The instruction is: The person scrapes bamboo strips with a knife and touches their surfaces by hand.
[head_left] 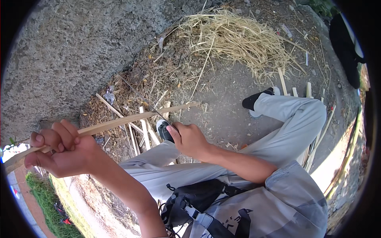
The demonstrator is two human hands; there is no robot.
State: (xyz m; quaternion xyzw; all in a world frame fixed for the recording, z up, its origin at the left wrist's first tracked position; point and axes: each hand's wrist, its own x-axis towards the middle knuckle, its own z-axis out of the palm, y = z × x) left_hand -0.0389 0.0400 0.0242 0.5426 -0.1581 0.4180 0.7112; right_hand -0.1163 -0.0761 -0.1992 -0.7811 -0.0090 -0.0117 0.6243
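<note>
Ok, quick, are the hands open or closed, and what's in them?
Left hand: closed around a pale wooden strip.
Right hand: closed, holding a thin-bladed knife; the grip hides its handle.

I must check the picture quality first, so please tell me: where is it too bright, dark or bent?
Head view: the sunlit patch at right is washed out nearly white; head view: the straw pile, left hand and right hand sit in softer light; head view: the corners are black, and fisheye bending shows toward the rim.
</note>
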